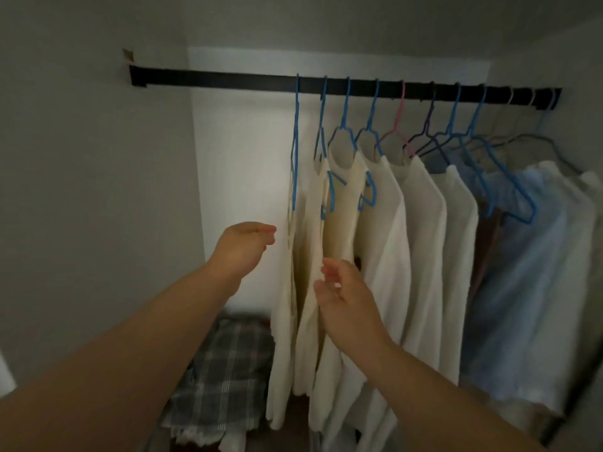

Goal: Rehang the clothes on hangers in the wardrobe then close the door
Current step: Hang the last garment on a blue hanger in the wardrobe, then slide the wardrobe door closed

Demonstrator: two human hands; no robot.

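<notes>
Both forearms nearest, reaching into wardrobe. Left hand (243, 247) fingers loosely extended, empty, just beside leftmost cream garment (287, 321). Right hand (346, 301) relaxed open, touching cream garments, gripping nothing. Clothes on blue hangers (344, 112) along black rail (228, 80). Plaid fabric (222, 380) heaped on wardrobe floor, lower left.

In front of me a black rail (228, 80) crosses the wardrobe and carries many hangers (346, 106) with cream shirts (421, 223). On the wardrobe floor (293, 406) lies a checked cloth (222, 376).
</notes>
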